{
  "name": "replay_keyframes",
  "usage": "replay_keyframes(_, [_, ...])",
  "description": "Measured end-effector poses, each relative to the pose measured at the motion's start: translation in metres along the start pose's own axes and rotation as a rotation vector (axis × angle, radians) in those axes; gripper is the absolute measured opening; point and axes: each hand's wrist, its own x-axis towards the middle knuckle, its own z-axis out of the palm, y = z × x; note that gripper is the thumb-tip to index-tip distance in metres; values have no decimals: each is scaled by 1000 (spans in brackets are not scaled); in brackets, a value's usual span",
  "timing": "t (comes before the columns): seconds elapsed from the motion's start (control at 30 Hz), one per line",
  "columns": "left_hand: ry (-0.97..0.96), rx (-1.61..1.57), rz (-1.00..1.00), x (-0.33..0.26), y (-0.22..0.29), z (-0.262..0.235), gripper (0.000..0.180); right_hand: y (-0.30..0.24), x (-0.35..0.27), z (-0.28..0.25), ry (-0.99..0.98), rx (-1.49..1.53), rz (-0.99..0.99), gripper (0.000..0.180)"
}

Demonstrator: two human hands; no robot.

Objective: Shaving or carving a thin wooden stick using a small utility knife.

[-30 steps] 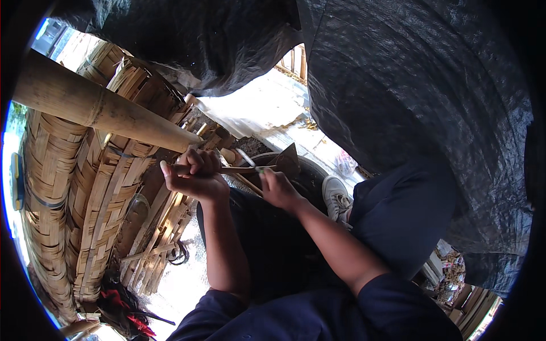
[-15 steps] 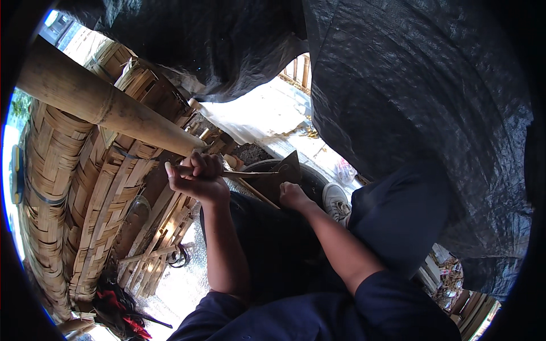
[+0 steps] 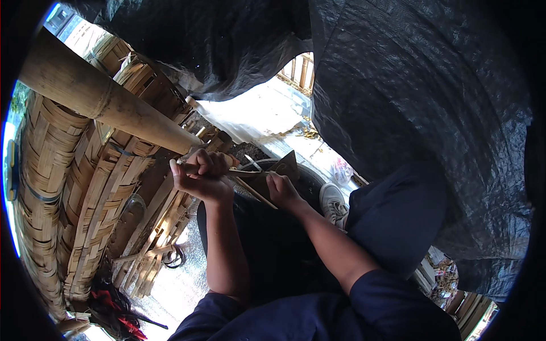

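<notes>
My left hand (image 3: 205,173) is closed around a thin bamboo strip (image 3: 245,172), which extends rightward from the fist toward my right hand (image 3: 283,192). That right hand is closed, its fingers pinched beside a flat, dark brown pointed piece (image 3: 288,165) that looks like a broad blade. What the right fingers hold is hidden. Below the strip, a second narrow stick (image 3: 259,194) slants down to the right over my dark trousers. A pale pointed sliver (image 3: 253,163) shows just above the strip. Behind the hands is the rim of a round black container (image 3: 311,175).
A thick bamboo pole (image 3: 114,105) slants in from the upper left. Woven bamboo panels (image 3: 60,148) stand along the left, with split bamboo slats (image 3: 151,256) below. Black plastic sheeting (image 3: 421,85) hangs ahead and right. My shoe (image 3: 334,203) is beside the container.
My right hand has moved left and slightly up, closer to my left hand, which stays nearly in place. The pale sliver now shows above the strip.
</notes>
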Motion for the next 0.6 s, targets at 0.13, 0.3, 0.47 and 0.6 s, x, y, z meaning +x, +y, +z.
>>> replay_keyframes(0.13, [-5,12,15,0,-4,17,57,77,-6,0,77,-98,28,27])
replay_keyframes(0.3, [22,-11,24,4,-7,8,56,94,-17,19,30,-166,350,29])
replay_keyframes(0.47, [4,-1,43,5,-3,9,56,85,-22,-2,-91,-280,315,30])
replay_keyframes(0.6, [-38,-24,-14,6,-13,25,56,113,-15,-8,-188,-492,326,24])
